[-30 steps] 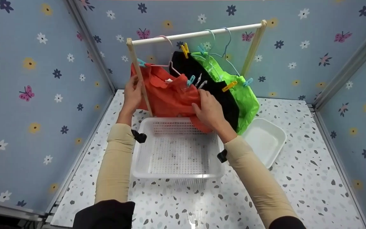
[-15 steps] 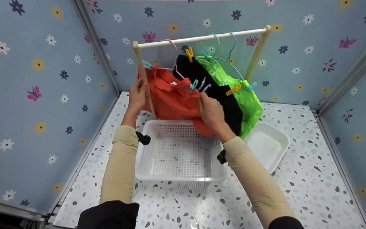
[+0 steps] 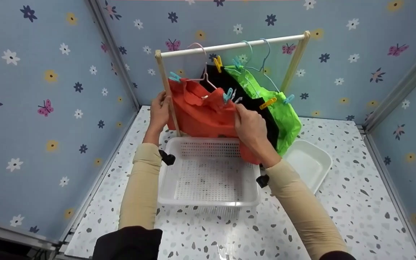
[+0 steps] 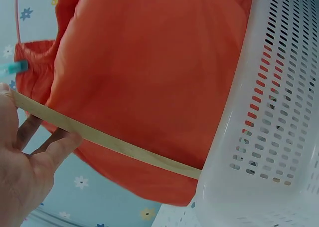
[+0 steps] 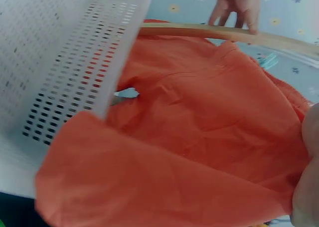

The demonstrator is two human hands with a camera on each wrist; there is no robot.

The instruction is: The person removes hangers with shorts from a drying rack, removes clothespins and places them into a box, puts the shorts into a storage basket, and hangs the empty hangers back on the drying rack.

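Observation:
An orange garment (image 3: 204,117) hangs by two blue clothespins (image 3: 228,95) from a pink hanger (image 3: 206,74) on a small rack with a white rail (image 3: 222,47). My left hand (image 3: 160,110) holds the rack's left wooden post (image 4: 124,148), its fingers partly behind the wood. With curled fingers, my right hand (image 3: 253,126) grips the garment's right edge just below a clothespin; its fingertips are largely hidden. In the right wrist view, the orange cloth (image 5: 199,107) spreads between that hand and the post, and a loose flap hangs over the basket's edge.
A white perforated basket (image 3: 208,203) stands in front of the rack, close under the orange cloth. Behind hang a black garment (image 3: 247,96) and a bright green garment (image 3: 288,119), also pegged to hangers. A shallow white tray (image 3: 324,153) lies at the right.
My right hand has closed more tightly on the orange garment and drawn its edge to the right. The left hand stays at the post. The head view has shifted slightly.

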